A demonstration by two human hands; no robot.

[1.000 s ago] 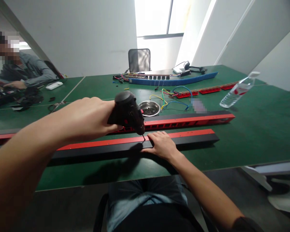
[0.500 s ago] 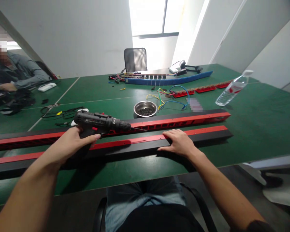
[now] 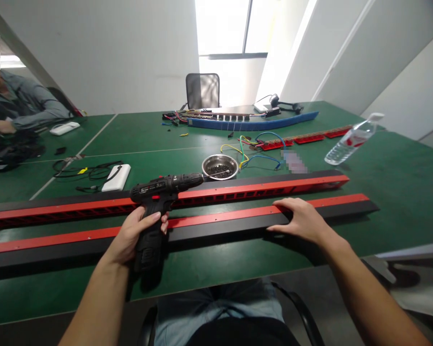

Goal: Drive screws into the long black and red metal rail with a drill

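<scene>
A black cordless drill [image 3: 155,192] is in my left hand [image 3: 139,230], whose fingers wrap round its handle. The drill points right, and its long thin bit reaches over the metal bowl [image 3: 205,169] of small dark screws; I cannot tell whether the bit touches them. My right hand [image 3: 299,218] grips the nearer red-and-black bar [image 3: 220,223], thumb on the near side and fingers over the red top. Behind it lies a second red-and-black bar [image 3: 234,191] with a row of slots. The drill and left hand hide part of both bars.
A white power bank [image 3: 116,178] and black cables [image 3: 82,173] lie at left. Beyond the bowl are coloured wires [image 3: 243,151], red strips [image 3: 310,138] and a blue curved strip [image 3: 252,123]. A tilted water bottle [image 3: 353,139] is at right. Another person [image 3: 29,96] sits at far left.
My left hand has moved the drill right and tilted it, bringing the bit over the bowl. The nearer bar has shifted right, with my right hand still gripping it.
</scene>
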